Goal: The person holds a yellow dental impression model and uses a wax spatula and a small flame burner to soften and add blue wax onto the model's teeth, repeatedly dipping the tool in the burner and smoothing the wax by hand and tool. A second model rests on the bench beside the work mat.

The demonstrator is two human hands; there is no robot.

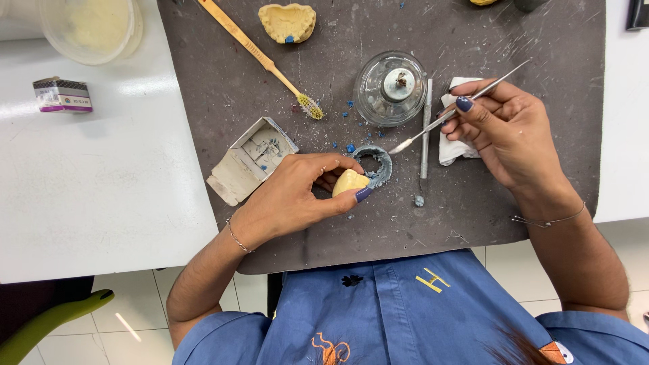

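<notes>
Holding a small yellow dental cast [349,182] between thumb and fingers, the left hand [297,196] rests on the dark work mat [270,88], and a grey-blue wax rim [376,164] lies against the cast on its far side. The right hand [510,132] grips a thin metal instrument [454,110] like a pen, fingers closed around its handle, and the flat tip hangs just beside the wax rim without touching it. Judging from the blue crumbs scattered on the mat, some wax was already cut or shaped, but the rim looks rough and uneven, so I think the shaping is only partly done. Between the two hands there is a little open room; a glass spirit lamp [392,88] stands near the instrument tip, and a second metal tool [425,128] lies just below it, so the right hand has narrow space there. A small open cardboard box [251,159] sits close to the left wrist side. A toothbrush [260,57] and another cast [287,22] lie farther away, well apart from the hands. The near mat edge is close to the body.
</notes>
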